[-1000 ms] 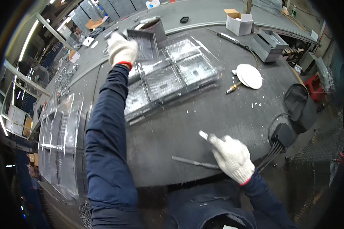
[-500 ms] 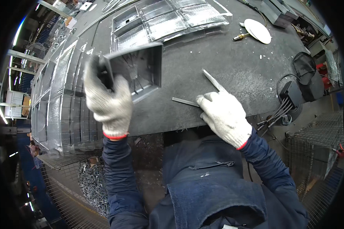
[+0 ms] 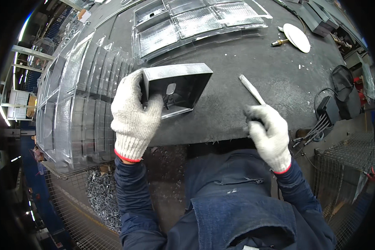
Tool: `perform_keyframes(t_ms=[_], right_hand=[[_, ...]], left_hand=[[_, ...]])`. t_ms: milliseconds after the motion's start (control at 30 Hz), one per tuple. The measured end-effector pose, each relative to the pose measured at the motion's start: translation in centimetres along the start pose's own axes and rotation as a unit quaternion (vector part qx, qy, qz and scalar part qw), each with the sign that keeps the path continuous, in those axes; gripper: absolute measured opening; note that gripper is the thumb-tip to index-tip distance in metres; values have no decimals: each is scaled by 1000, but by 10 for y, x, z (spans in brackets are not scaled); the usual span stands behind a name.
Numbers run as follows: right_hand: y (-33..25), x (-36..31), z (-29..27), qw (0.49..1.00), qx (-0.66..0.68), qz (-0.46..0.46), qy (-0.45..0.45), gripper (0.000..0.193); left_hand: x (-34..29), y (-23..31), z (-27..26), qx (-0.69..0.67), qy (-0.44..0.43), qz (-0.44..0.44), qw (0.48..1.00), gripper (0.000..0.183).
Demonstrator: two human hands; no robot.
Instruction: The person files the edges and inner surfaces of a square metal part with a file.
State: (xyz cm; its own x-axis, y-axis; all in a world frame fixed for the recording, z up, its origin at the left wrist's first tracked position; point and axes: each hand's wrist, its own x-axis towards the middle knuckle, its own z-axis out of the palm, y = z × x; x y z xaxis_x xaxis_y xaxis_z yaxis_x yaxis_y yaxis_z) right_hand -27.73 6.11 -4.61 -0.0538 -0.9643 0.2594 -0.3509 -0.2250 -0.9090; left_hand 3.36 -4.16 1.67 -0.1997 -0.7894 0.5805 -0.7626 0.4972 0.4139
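Dark grey workbench (image 3: 225, 121) space fills the middle of a workshop, its top flecked with white crumbs toward the right. Just over its near left part, the gloved left hand (image 3: 133, 110) is clamped on a shallow open-topped grey box (image 3: 179, 71), thumb inside the rim and the other fingers round the outer left wall. The box is tilted so that its hollow side faces near and right, showing an oval hole in its base.

At the near right, the gloved right hand (image 3: 268, 133) is curled round a slim pale tool (image 3: 249, 86), which points far and left; its fingertips are blurred. The two hands are well apart.

Beyond the box lies a clear plastic compartment tray (image 3: 202, 36), and at left rises a stack of similar trays (image 3: 87, 108). Far right, a white disc (image 3: 296, 38) sits beside a brass fitting (image 3: 278, 42). A black device (image 3: 328, 111) with several cables is at the bench's right edge. Near left, below the bench, small metal pieces (image 3: 102, 200) are heaped by wire mesh (image 3: 68, 200).
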Motion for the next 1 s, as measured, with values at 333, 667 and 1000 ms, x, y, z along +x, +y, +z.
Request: perform_keyframes(t_ms=[333,667,1000], right_hand=[[-34,3,-15,838,410,320,-166,87],[-36,2,-15,888,300,342,-69,79],[-40,8,30,894,303,283,-171,63]], left_hand=[[4,15,-1,-137,-31,-145,979,54],[-1,-21,23,-404,28,-103,909,34],[13,-30,38,-313,-116,-128,934,44]])
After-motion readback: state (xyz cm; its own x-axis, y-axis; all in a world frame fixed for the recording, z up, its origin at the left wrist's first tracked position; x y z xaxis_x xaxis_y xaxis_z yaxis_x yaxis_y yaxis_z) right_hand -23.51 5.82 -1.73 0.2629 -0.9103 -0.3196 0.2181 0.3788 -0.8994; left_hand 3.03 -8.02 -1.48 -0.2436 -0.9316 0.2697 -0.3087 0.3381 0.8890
